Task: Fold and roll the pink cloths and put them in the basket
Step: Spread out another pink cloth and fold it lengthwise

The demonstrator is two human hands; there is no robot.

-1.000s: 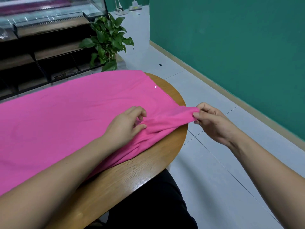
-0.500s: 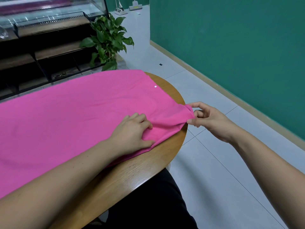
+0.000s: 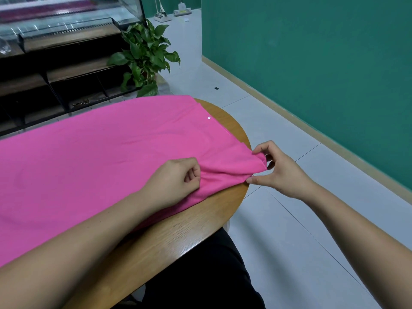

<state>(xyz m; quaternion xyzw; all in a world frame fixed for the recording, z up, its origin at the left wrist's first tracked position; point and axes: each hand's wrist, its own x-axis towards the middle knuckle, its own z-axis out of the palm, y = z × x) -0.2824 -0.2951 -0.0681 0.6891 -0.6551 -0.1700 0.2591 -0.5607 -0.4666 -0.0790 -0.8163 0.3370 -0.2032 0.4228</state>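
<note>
Nearest, bare wood of the surface (image 3: 189, 230) shows just below both hands. The left hand (image 3: 176, 179) lies on the pink cloth (image 3: 100, 157), fingers curled and seemingly bunching a fold at its near edge, though that grip is partly hidden. Just to its right, the right hand (image 3: 283, 172) pinches the cloth's end corner at the rim. Beyond, the cloth's long axis runs flat, leftward and away from both hands, so rolling would likely start at this end.
</note>
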